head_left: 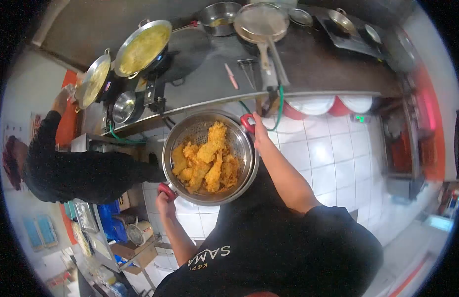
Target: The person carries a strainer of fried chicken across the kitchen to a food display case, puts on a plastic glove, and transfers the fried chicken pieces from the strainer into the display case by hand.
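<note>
Both hands carry a perforated metal colander point(209, 158) at chest height: the left hand point(165, 200) is closed around its lower red handle point(166, 189), the right hand point(259, 134) around the upper red handle point(247, 121). The colander holds a heap of golden, breaded fried pieces point(207, 161), which suggests the draining or carrying step; any further handling would seem to call for a level, two-handed hold so that nothing slides out. Ahead runs a dark worktop point(308, 62) bearing a frying pan point(261, 22), a steel bowl point(219, 17) and a pink-handled knife point(232, 76). At its left end stand two woks point(142, 47) of yellow contents over burners. Another person in black point(76, 173) stands at left. White floor tiles point(333, 148) lie below.
</note>
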